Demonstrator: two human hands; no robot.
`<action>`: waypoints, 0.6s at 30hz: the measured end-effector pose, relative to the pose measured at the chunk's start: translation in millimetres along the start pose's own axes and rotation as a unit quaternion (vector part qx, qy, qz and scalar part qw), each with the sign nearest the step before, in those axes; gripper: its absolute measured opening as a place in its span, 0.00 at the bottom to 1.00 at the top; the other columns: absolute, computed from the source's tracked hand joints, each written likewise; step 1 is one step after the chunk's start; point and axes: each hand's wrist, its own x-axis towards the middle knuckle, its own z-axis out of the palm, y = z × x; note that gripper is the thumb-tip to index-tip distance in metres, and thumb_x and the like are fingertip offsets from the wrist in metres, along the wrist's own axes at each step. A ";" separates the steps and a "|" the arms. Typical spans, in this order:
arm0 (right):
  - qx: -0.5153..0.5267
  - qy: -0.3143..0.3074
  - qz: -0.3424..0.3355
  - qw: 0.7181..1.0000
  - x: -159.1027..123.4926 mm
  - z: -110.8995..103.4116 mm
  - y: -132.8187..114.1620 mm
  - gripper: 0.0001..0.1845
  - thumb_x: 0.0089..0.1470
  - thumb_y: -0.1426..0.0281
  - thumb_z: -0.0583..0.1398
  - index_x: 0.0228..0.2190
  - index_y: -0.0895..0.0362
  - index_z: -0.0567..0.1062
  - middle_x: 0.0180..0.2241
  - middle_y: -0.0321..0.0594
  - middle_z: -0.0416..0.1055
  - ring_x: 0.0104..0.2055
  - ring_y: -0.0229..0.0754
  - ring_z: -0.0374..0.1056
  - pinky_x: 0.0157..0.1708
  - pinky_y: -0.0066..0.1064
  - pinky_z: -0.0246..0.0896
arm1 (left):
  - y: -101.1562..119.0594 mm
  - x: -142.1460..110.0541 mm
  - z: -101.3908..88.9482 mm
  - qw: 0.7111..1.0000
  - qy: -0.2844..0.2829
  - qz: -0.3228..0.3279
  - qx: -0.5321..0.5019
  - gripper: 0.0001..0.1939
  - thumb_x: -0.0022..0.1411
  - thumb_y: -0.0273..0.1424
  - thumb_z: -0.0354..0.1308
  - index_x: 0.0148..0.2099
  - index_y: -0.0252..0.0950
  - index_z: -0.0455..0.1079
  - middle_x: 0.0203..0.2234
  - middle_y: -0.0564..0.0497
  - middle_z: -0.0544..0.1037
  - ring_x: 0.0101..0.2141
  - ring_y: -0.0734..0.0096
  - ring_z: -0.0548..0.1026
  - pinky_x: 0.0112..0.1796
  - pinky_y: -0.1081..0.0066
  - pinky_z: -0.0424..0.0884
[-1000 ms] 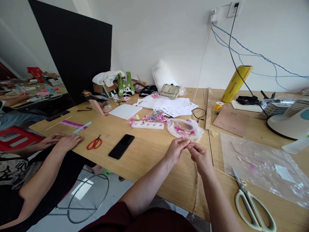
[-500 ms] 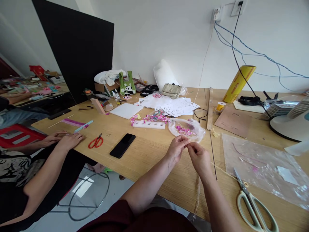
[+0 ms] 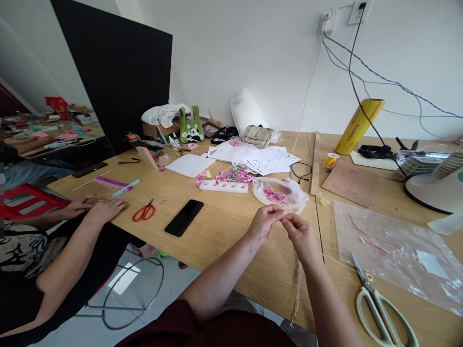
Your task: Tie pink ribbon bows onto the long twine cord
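My left hand [image 3: 263,222] and my right hand [image 3: 301,234] meet above the wooden table [image 3: 231,226], fingertips pinched together on a thin tan twine [image 3: 297,284] that hangs down over the table's front edge. What sits right between the fingertips is too small to make out. Just beyond my hands lies a clear plastic bag [image 3: 280,193] holding small pink pieces.
A black phone [image 3: 184,217] and red scissors [image 3: 143,212] lie to the left; another person's hands [image 3: 94,206] rest on the table edge there. Pale green scissors [image 3: 379,304] and a clear plastic sheet [image 3: 394,246] lie at right. A white tray with pink bits [image 3: 224,186], papers and a yellow roll [image 3: 358,125] sit farther back.
My hands stay pinched together at nearly the same spot; the right hand shifts slightly. The view has drifted a little. The other person's hands have not moved.
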 end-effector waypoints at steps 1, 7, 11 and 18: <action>-0.033 0.009 -0.009 0.999 -0.4 0.2 -0.3 0.14 0.48 0.60 0.56 0.25 0.58 0.71 0.19 0.34 0.64 0.21 0.34 0.56 0.22 0.27 0.50 | -0.6 0.7 -0.1 1.000 0.005 0.001 0.000 0.10 0.43 0.31 0.65 0.26 0.31 0.69 0.21 0.54 0.69 0.26 0.79 0.64 0.33 0.74 0.59; -0.183 0.051 -0.052 0.980 -3.7 1.6 -2.9 0.12 0.51 0.64 0.53 0.26 0.58 0.73 0.20 0.36 0.68 0.22 0.37 0.61 0.24 0.27 0.51 | -4.4 3.1 2.4 1.000 0.024 0.009 -0.002 0.10 0.42 0.30 0.66 0.25 0.31 0.68 0.21 0.55 0.68 0.26 0.80 0.63 0.32 0.76 0.58; -0.160 0.054 -0.046 0.985 -0.8 1.7 1.7 0.13 0.51 0.64 0.53 0.27 0.58 0.73 0.22 0.37 0.70 0.24 0.38 0.62 0.25 0.27 0.52 | -5.3 4.0 5.7 1.000 0.016 0.018 -0.016 0.11 0.43 0.30 0.66 0.24 0.31 0.67 0.19 0.56 0.65 0.24 0.81 0.62 0.30 0.77 0.58; 0.043 -0.009 0.016 0.999 9.6 -8.9 12.2 0.13 0.47 0.60 0.58 0.24 0.58 0.71 0.18 0.31 0.61 0.18 0.31 0.51 0.19 0.25 0.46 | -1.4 2.6 3.9 0.998 -0.053 -0.023 -0.027 0.12 0.49 0.37 0.61 0.30 0.31 0.71 0.28 0.49 0.71 0.33 0.73 0.68 0.38 0.71 0.62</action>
